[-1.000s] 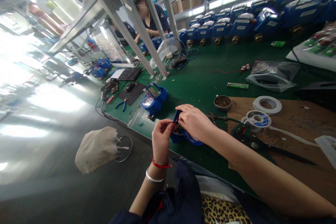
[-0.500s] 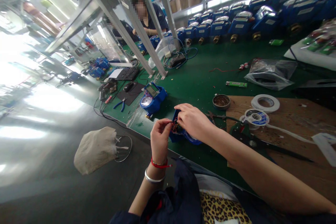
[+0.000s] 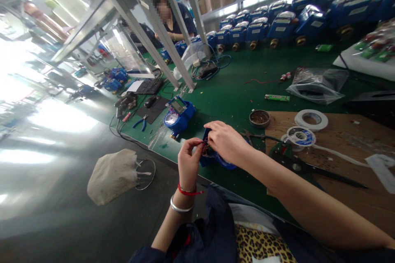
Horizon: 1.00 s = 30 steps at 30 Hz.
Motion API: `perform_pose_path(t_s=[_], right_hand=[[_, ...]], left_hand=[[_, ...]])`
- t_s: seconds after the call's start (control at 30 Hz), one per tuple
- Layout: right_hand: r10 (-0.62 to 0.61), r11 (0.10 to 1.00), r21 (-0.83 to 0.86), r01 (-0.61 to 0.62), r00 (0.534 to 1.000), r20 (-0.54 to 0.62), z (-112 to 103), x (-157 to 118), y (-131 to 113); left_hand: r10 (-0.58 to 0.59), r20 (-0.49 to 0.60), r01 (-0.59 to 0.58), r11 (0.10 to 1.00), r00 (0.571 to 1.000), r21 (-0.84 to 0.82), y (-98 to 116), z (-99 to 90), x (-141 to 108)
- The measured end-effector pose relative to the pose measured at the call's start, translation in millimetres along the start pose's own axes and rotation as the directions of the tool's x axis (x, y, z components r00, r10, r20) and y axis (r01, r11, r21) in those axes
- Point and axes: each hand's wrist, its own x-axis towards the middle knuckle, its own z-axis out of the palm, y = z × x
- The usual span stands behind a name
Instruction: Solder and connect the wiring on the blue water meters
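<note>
A blue water meter (image 3: 227,164) lies at the front edge of the green bench, its housing open and thin coloured wires (image 3: 206,148) showing inside. My left hand (image 3: 189,159) is at the left side of the housing, thumb and forefinger pinched on a wire. From the right my right hand (image 3: 226,140) reaches over the meter with its fingers bent down into the housing. Its fingertips are hidden, so what they hold cannot be seen. Just beyond, to the left, stands another opened blue meter (image 3: 179,114) with a display and circuit board.
Cutting pliers (image 3: 248,135), a round tin (image 3: 259,118), tape (image 3: 311,120), a solder spool (image 3: 300,136) and a green-handled tool (image 3: 296,167) lie to the right. Blue-handled pliers (image 3: 142,123) lie left. Several blue meters (image 3: 258,28) line the back. A cloth-covered stool (image 3: 112,176) stands below.
My left fingertips have shifted very slightly at the housing, still pinched. The right hand stays over the meter, and the view has tilted a little.
</note>
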Motion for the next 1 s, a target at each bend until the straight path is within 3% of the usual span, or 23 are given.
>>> perform_pose_path(t_s=[0.33, 0.7, 1.0], right_hand=[[-0.011, 1.000, -0.001, 0.011, 1.000, 0.008, -3, -1, 0], [-0.025, 1.000, -0.003, 0.025, 1.000, 0.001, 1, 0, 2], [-0.098, 0.995, 0.022, 0.097, 0.995, 0.024, -9, 1, 8]], left_hand=[[0.091, 0.040, -0.097, 0.976, 0.995, 0.194, 9, 2.8, 9], [-0.022, 0.214, 0.020, 1.000, 0.977, 0.011, 13, 1.3, 20], [0.075, 0.285, -0.139, 0.968, 0.956, 0.210, 13, 3.1, 21]])
